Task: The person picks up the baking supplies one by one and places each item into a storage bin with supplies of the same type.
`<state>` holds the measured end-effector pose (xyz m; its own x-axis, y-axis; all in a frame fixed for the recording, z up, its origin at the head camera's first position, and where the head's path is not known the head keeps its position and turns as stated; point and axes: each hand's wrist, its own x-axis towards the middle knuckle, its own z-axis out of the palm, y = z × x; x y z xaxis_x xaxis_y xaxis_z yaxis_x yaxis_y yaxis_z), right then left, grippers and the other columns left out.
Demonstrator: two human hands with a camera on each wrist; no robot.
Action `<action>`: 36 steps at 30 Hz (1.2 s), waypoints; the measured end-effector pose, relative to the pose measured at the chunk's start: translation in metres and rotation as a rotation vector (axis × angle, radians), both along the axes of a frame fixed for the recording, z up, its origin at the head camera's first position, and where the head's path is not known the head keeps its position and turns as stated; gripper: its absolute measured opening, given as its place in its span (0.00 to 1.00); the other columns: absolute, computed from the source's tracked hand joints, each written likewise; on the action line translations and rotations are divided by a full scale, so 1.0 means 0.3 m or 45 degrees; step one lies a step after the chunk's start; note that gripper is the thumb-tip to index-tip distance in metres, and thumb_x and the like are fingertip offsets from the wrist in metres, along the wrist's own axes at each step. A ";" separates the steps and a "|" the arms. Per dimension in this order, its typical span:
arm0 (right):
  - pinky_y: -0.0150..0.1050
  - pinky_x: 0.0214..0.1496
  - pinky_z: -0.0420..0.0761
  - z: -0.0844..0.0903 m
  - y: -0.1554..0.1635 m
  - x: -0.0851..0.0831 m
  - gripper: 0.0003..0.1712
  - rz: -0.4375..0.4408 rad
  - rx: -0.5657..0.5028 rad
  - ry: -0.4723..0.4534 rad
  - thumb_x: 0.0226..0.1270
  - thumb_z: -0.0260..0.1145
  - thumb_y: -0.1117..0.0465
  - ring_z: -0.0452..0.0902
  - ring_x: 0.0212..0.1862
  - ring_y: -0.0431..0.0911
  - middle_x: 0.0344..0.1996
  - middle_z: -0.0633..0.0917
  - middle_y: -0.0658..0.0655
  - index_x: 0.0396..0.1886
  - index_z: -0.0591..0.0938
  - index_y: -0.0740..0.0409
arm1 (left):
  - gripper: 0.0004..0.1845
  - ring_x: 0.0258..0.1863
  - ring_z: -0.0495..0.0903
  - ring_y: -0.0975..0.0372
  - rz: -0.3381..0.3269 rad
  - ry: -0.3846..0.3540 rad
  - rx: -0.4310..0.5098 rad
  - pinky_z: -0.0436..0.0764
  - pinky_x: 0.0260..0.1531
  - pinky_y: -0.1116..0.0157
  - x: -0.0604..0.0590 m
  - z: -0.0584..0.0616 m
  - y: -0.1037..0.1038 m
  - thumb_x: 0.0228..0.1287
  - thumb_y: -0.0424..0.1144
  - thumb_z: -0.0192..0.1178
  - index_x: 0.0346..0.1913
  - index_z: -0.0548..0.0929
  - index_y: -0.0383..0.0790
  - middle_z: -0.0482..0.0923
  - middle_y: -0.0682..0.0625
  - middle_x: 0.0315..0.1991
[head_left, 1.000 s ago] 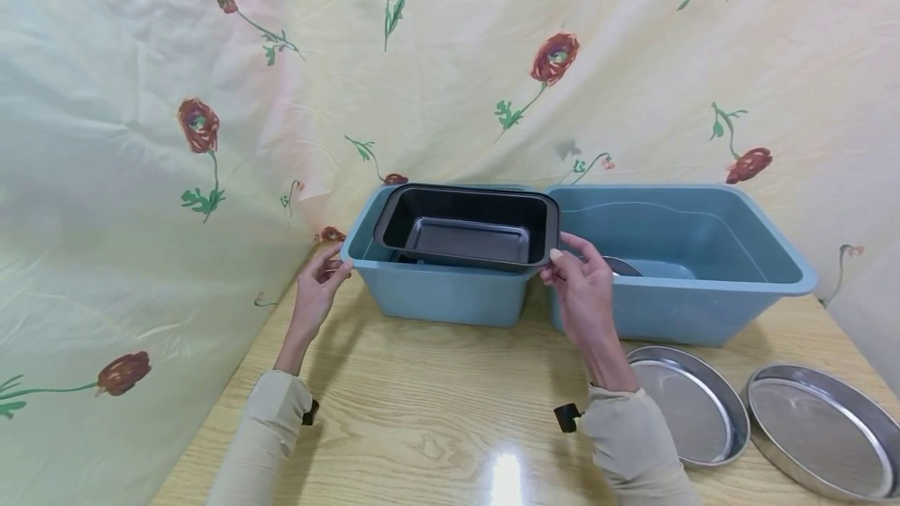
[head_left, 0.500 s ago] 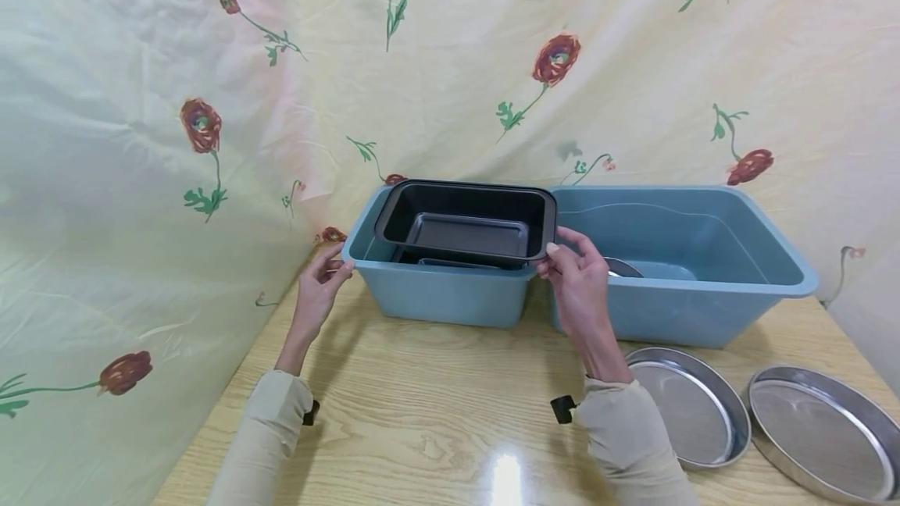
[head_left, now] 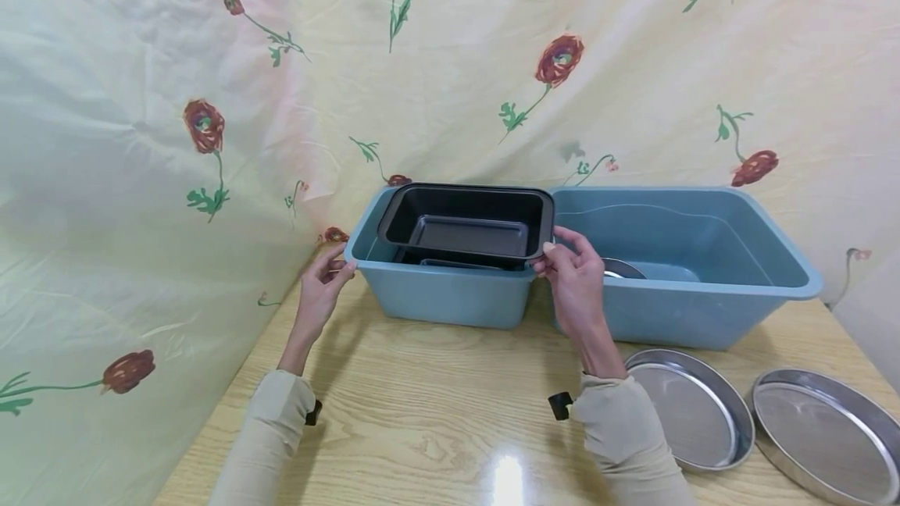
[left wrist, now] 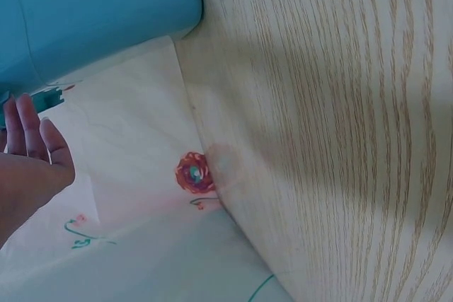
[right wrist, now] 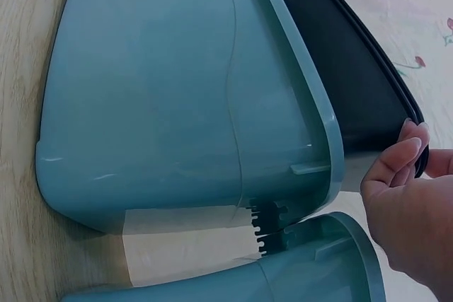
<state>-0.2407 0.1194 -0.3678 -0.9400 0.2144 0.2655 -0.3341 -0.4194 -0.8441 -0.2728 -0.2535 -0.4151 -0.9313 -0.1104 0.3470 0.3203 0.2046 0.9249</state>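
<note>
Centrally in the head view, a black loaf pan [head_left: 467,226] is held by its right rim, tilted over the left blue tub [head_left: 439,287]. That rim is pinched between the thumb and curled fingers of the right hand [head_left: 573,279], as is also seen at the right edge of the right wrist view. Beneath the pan, inside the tub, the edge of another dark pan [head_left: 450,262] is partly seen. The left hand [head_left: 319,291] is set against the tub's left corner with fingers relaxed and nearly straight, nothing being gripped. A second blue tub [head_left: 692,311] stands just beside the first, toward the right. Two round metal pans [head_left: 692,404] [head_left: 823,432] lie on the wooden table [head_left: 422,412] at the lower right.
</note>
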 end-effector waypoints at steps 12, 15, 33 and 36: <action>0.30 0.35 0.79 -0.009 0.003 -0.025 0.15 -0.031 0.086 0.004 0.78 0.54 0.73 0.78 0.26 0.41 0.23 0.85 0.50 0.61 0.72 0.65 | 0.24 0.43 0.83 0.59 -0.003 -0.010 -0.001 0.80 0.50 0.66 0.001 0.002 0.002 0.76 0.37 0.62 0.71 0.76 0.34 0.81 0.41 0.47; 0.29 0.35 0.79 -0.008 -0.001 -0.031 0.15 -0.036 0.100 0.004 0.77 0.54 0.73 0.78 0.26 0.40 0.23 0.86 0.49 0.61 0.72 0.66 | 0.24 0.43 0.83 0.58 0.004 -0.017 0.005 0.80 0.50 0.67 0.000 0.001 0.002 0.76 0.36 0.62 0.71 0.76 0.34 0.81 0.42 0.47; 0.29 0.36 0.82 -0.011 -0.038 -0.058 0.20 -0.120 0.339 0.022 0.76 0.57 0.74 0.81 0.26 0.37 0.24 0.86 0.49 0.65 0.72 0.74 | 0.24 0.45 0.83 0.58 0.002 -0.013 0.002 0.80 0.52 0.63 -0.007 -0.010 -0.004 0.76 0.36 0.62 0.71 0.76 0.33 0.80 0.39 0.49; 0.30 0.40 0.83 -0.006 -0.038 -0.061 0.22 -0.105 0.456 0.030 0.79 0.56 0.72 0.83 0.30 0.37 0.32 0.89 0.59 0.69 0.72 0.73 | 0.24 0.47 0.82 0.50 0.005 -0.014 0.006 0.81 0.53 0.61 -0.010 -0.011 -0.008 0.76 0.36 0.63 0.71 0.76 0.34 0.81 0.39 0.49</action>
<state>-0.2589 0.1081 -0.3697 -0.9161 0.1791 0.3588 -0.3755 -0.0694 -0.9242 -0.2758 -0.2560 -0.4185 -0.9346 -0.1157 0.3363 0.3094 0.2018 0.9293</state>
